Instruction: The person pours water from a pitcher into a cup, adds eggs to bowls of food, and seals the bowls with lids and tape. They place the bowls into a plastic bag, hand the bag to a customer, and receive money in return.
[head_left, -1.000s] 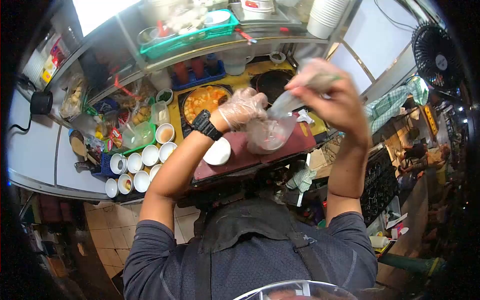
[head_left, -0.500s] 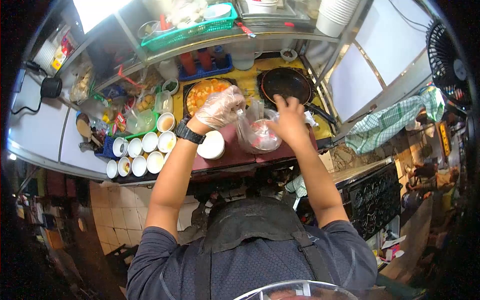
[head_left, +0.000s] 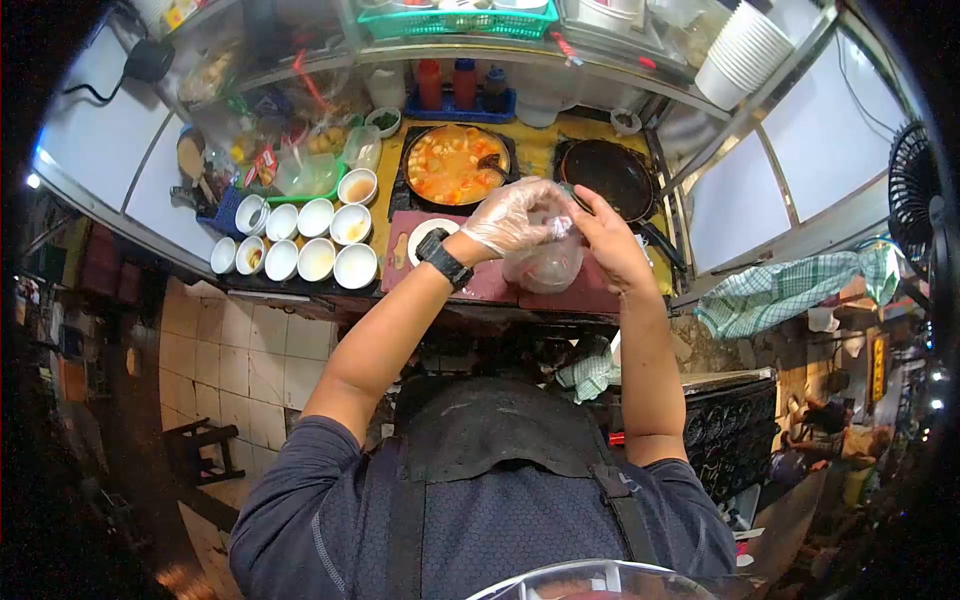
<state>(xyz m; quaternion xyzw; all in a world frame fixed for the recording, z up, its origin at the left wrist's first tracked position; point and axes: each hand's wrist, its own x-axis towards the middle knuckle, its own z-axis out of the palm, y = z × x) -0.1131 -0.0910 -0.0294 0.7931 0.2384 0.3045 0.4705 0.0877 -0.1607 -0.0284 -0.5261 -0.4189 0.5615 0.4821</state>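
My left hand [head_left: 515, 215], in a clear plastic glove and with a black watch at the wrist, pinches the gathered top of a clear plastic bag [head_left: 545, 270]. My bare right hand [head_left: 612, 250] meets it at the bag's neck, thumb and fingers closed around the twisted plastic. The bag's body bulges below my hands, over the dark red counter board [head_left: 488, 285]; its contents are hard to make out. Partly behind my left wrist is a round white container [head_left: 425, 228]. Beyond my hands, a pan of orange stew [head_left: 455, 160] has a dark ladle [head_left: 490, 163] in it.
A black frying pan [head_left: 605, 178] lies to the right of the stew. Several small white bowls [head_left: 317, 258] stand in rows at the left. Sauce bottles [head_left: 464, 82] sit in a blue tray at the back. A checked cloth [head_left: 775, 295] hangs at right.
My right hand has come in from beside the bag to its neck, against my left hand. The bag's top is now gathered. The camera's view has shifted, revealing more of the stew.
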